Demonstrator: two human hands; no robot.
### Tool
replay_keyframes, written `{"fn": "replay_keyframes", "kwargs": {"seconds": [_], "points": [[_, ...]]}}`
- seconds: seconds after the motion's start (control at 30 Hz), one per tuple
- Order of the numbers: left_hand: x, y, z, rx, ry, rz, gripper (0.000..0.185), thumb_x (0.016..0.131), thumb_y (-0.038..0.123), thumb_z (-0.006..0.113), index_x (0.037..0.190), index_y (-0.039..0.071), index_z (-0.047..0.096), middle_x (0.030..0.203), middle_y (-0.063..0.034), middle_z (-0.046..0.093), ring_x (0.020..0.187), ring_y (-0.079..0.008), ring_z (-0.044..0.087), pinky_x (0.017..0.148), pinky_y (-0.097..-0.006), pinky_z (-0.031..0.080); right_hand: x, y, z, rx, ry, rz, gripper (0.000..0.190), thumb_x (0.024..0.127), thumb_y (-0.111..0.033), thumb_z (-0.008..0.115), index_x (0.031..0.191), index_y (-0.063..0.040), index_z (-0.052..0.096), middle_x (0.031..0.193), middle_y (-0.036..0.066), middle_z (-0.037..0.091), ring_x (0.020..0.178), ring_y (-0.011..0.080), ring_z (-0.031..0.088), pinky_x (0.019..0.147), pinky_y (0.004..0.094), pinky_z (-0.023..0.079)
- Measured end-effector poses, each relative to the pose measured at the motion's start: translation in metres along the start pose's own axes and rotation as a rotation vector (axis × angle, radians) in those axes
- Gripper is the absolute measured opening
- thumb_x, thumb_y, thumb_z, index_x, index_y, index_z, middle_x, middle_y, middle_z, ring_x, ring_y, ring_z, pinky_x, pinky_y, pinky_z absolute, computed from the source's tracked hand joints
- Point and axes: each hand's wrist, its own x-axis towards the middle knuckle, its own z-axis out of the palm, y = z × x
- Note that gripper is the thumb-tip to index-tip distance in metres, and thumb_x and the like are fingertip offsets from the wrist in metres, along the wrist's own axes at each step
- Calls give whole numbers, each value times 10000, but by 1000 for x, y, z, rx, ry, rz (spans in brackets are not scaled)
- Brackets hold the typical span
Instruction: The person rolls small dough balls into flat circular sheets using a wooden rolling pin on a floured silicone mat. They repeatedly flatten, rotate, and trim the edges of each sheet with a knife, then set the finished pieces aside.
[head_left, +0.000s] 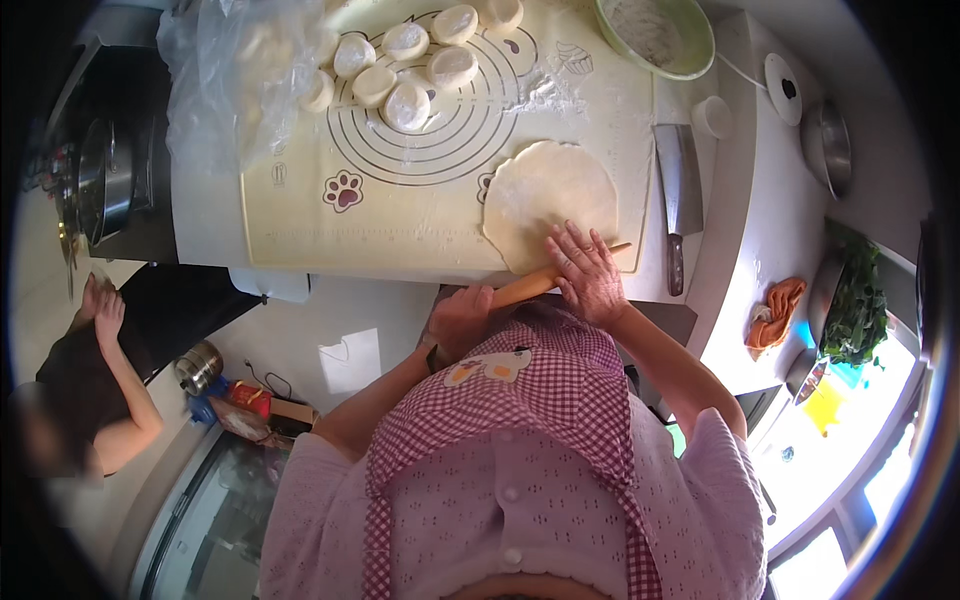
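A flat round sheet of dough lies on the printed pastry mat, its near edge at the mat's front. Across that edge runs a tapered wooden rolling pin. My left hand is closed around the pin's left end, off the counter's edge. Fingers spread, my right hand rests over the pin's right part, fingertips touching the dough. Several floured dough pieces sit farther back on the mat, near loose flour.
Right of the mat lies a cleaver, with a green bowl of flour behind it. A clear plastic bag covers the mat's back left corner. Leafy greens and an orange cloth are far right. Another person stands at left.
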Motion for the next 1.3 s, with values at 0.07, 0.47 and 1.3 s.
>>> {"fn": "replay_keyframes", "kwargs": {"seconds": [0.07,0.47,1.3], "points": [[0,-2,-5,-86,-1,-112,297,902,253,692,1062,28,582,824,-99,623,699,-305,648,544,-423,506,14,2,-8,37,61,0,694,951,-308,570,1573,-86,360,1662,128,284,1563,317,190,1257,535,118],[8,-35,-12,50,215,-370,282,947,229,660,1145,56,558,942,-134,589,772,-360,630,614,-454,498,197,-37,-11,45,236,-212,749,952,-295,625,1596,-113,290,1687,111,205,1563,278,183,1267,476,127],[168,-66,-47,43,297,-325,281,990,250,633,1164,71,504,1042,-163,612,923,-404,637,708,-506,502,32,71,0,1039,504,975,143,933,-139,690,967,-2,713,747,29,703,674,53,596,628,245,484]]}}
